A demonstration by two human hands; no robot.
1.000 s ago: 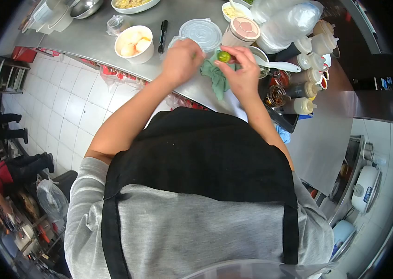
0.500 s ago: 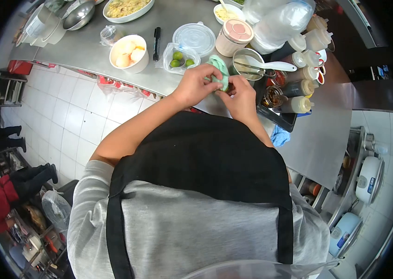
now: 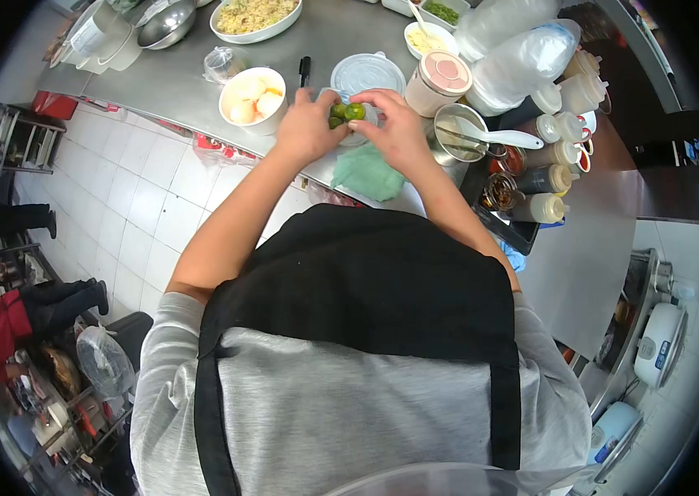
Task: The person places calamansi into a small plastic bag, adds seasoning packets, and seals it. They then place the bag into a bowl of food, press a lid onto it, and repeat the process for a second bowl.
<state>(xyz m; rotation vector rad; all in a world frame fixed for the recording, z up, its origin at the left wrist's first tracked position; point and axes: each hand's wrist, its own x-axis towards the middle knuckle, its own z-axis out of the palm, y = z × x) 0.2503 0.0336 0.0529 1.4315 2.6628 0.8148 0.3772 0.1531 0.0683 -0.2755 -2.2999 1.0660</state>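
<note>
Several green limes (image 3: 338, 112) sit in a small clear plastic container (image 3: 355, 139) near the counter's front edge. My left hand (image 3: 306, 128) is curled at the container's left side, fingers and thumb against it. My right hand (image 3: 399, 136) has its thumb and fingertips closed around one lime (image 3: 354, 112) at the container's right side. The fingers partly cover the container's rim. Just in front of my right wrist, a crumpled green cloth (image 3: 368, 174) lies on the counter edge.
A white tub of pale round pieces (image 3: 253, 99) stands left, beside a black marker (image 3: 305, 71). Behind are a clear lid (image 3: 368, 74) and a pink-lidded jar (image 3: 439, 83). To the right stand a metal pot with utensils (image 3: 458, 132) and several squeeze bottles (image 3: 544, 208).
The green cloth has left my hands and now lies spread on the counter edge. Both hands have moved left to the lime container. The view has shifted slightly.
</note>
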